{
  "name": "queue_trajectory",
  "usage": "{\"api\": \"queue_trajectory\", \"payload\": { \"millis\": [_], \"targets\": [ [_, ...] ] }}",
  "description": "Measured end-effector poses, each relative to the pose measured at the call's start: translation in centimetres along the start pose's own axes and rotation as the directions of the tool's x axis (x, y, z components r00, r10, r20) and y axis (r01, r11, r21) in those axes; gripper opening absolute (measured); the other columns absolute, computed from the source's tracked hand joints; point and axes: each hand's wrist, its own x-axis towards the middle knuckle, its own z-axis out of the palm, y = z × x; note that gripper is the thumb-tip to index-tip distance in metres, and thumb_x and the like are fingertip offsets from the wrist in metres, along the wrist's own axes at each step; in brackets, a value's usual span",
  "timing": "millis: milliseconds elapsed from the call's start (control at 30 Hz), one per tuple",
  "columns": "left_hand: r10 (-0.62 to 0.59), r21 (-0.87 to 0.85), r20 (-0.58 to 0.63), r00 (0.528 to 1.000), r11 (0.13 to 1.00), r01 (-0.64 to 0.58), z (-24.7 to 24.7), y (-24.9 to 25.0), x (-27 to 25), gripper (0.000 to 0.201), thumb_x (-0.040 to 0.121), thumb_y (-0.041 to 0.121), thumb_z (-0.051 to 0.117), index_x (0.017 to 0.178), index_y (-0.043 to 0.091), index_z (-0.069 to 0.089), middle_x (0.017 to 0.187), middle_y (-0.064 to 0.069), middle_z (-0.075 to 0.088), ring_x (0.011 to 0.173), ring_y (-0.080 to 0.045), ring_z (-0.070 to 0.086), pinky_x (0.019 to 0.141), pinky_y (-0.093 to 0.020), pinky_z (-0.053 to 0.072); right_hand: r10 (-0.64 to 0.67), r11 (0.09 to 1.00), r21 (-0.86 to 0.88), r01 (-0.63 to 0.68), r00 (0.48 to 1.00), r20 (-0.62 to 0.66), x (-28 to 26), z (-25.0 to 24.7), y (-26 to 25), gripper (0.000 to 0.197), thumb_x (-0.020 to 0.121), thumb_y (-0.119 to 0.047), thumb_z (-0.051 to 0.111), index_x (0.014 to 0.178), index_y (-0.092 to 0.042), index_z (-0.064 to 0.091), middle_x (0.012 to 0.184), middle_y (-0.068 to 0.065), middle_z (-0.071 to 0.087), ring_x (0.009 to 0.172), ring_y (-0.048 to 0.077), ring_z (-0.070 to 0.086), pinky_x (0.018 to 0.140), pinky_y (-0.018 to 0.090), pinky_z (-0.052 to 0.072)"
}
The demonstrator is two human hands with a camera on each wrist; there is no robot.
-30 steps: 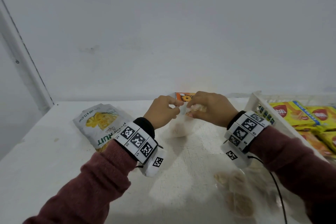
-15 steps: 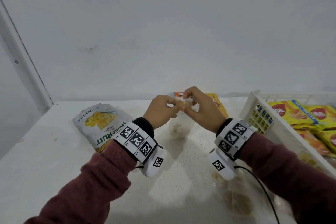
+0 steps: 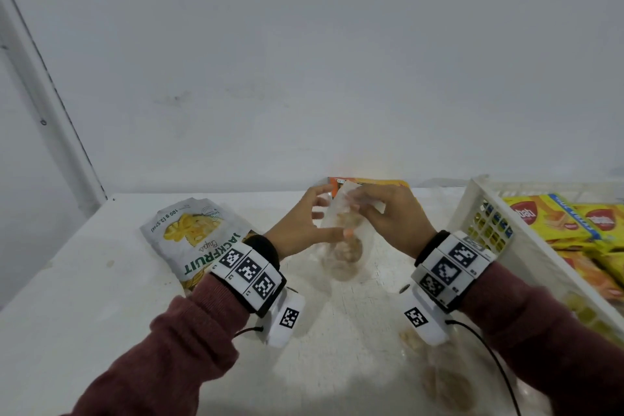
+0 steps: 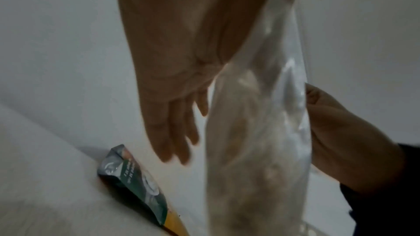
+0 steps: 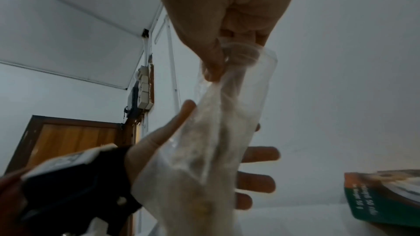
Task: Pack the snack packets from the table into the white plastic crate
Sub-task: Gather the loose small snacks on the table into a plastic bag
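Note:
A clear packet of brown biscuits [image 3: 341, 241] hangs upright just above the white table [image 3: 101, 280], between my hands. My right hand [image 3: 359, 204] pinches its top edge, as the right wrist view shows [image 5: 218, 64]. My left hand [image 3: 326, 216] is beside the packet with straight, spread fingers [image 4: 179, 141]; its thumb lies against the packet's side [image 5: 204, 150]. The white plastic crate [image 3: 479, 209] stands tilted at the right, holding several yellow snack packets [image 3: 553, 216].
A white and yellow jackfruit chips packet [image 3: 196, 240] lies flat left of my left wrist. An orange packet [image 3: 371, 183] lies by the wall behind my hands. Another clear biscuit packet [image 3: 445, 385] lies near the table's front, under my right forearm.
Both hands pinched the clear packet's top before. Now the left hand's fingers have spread off it, and the right hand alone holds the top, with the packet hanging lower and more in view.

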Motion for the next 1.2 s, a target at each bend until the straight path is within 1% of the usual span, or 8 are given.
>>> {"api": "queue_trajectory", "payload": {
  "millis": [67, 267, 467, 667, 833, 967, 1100, 1200],
  "targets": [
    [-0.041, -0.07, 0.083, 0.996, 0.996, 0.047, -0.1, -0.7, 0.0, 0.079, 0.061, 0.039, 0.076, 0.129, 0.021, 0.041, 0.13, -0.003, 0.051, 0.119, -0.018, 0.052, 0.102, -0.034, 0.043, 0.03, 0.997, 0.069, -0.029, 1.0, -0.004, 0.1, -0.3, -0.7, 0.019, 0.08, -0.003, 0.063, 0.099, -0.003, 0.068, 0.092, -0.01, 0.065, 0.083, -0.022, 0.057, 0.08, 0.001, 0.043],
    [-0.031, -0.163, 0.085, 0.996, 0.986, 0.045, 0.2, -1.1, 0.2, 0.052, 0.06, 0.024, 0.079, 0.098, -0.007, 0.061, 0.09, -0.02, 0.06, 0.084, -0.029, 0.056, 0.079, -0.041, 0.044, 0.095, 0.993, 0.066, -0.098, 0.994, 0.055, 0.1, -0.7, -1.7, 0.012, 0.08, -0.007, 0.068, 0.092, -0.004, 0.065, 0.086, -0.011, 0.064, 0.08, -0.013, 0.058, 0.078, 0.001, 0.04],
    [-0.033, -0.151, -0.074, 0.997, 0.988, 0.021, 0.8, -0.6, 0.7, 0.03, 0.067, 0.011, 0.081, 0.084, 0.004, 0.058, 0.075, -0.015, 0.051, 0.062, -0.02, 0.048, 0.053, -0.025, 0.036, 0.08, 0.996, 0.046, -0.082, 0.996, 0.05, 0.1, -0.8, -1.9, 0.014, 0.083, -0.006, 0.065, 0.095, -0.006, 0.072, 0.09, -0.011, 0.065, 0.083, -0.014, 0.056, 0.079, 0.0, 0.039],
    [-0.048, -0.032, 0.231, 0.972, 0.998, 0.057, 0.8, -0.9, -0.1, 0.033, 0.071, 0.016, 0.078, 0.1, 0.018, 0.061, 0.08, 0.011, 0.066, 0.074, -0.001, 0.063, 0.062, -0.012, 0.046, 0.061, 0.998, -0.032, -0.061, 0.998, -0.025, 0.1, -0.5, -1.5, 0.013, 0.085, -0.011, 0.06, 0.091, -0.009, 0.071, 0.079, -0.024, 0.061, 0.076, -0.019, 0.055, 0.071, 0.003, 0.041],
    [-0.083, -0.069, 0.051, 0.995, 0.994, 0.086, 0.7, -1.7, 0.0, 0.015, 0.066, -0.002, 0.079, 0.073, 0.006, 0.067, 0.067, 0.002, 0.066, 0.065, -0.01, 0.061, 0.061, -0.02, 0.049, 0.031, 0.999, -0.031, -0.03, 0.999, 0.011, 0.0, -0.3, -1.7, 0.016, 0.084, -0.011, 0.058, 0.092, -0.003, 0.07, 0.078, -0.021, 0.059, 0.073, -0.025, 0.051, 0.07, 0.0, 0.038],
    [-0.077, -0.044, 0.036, 0.996, 0.996, 0.078, 1.0, -1.7, 0.1, 0.046, 0.052, 0.016, 0.082, 0.083, -0.013, 0.064, 0.078, -0.019, 0.064, 0.073, -0.021, 0.058, 0.068, -0.031, 0.046, 0.049, 0.999, 0.002, -0.049, 0.996, 0.073, -0.1, -0.2, -2.2, 0.014, 0.084, -0.004, 0.063, 0.095, -0.003, 0.072, 0.087, -0.014, 0.062, 0.077, -0.029, 0.051, 0.072, -0.003, 0.036],
    [-0.046, 0.004, 0.05, 0.998, 0.999, 0.046, 1.2, -1.6, 0.0, 0.022, 0.063, 0.01, 0.08, 0.08, 0.003, 0.067, 0.077, -0.011, 0.063, 0.069, -0.018, 0.058, 0.066, -0.03, 0.046, 0.084, 0.996, 0.029, -0.088, 0.989, 0.12, -0.4, 0.0, -2.4, 0.013, 0.083, -0.002, 0.064, 0.094, 0.0, 0.071, 0.086, -0.011, 0.062, 0.077, -0.027, 0.052, 0.071, -0.003, 0.037],
    [-0.046, 0.029, 0.116, 0.992, 0.999, 0.043, 1.3, -1.4, -0.3, 0.038, 0.053, 0.026, 0.08, 0.087, 0.012, 0.067, 0.082, -0.001, 0.066, 0.075, -0.012, 0.062, 0.072, -0.026, 0.05, 0.045, 0.998, -0.037, -0.042, 0.997, 0.064, -0.5, 0.4, -2.7, 0.013, 0.082, -0.008, 0.063, 0.09, -0.002, 0.072, 0.081, -0.006, 0.069, 0.072, -0.016, 0.058, 0.068, 0.004, 0.041]
  ]
}}
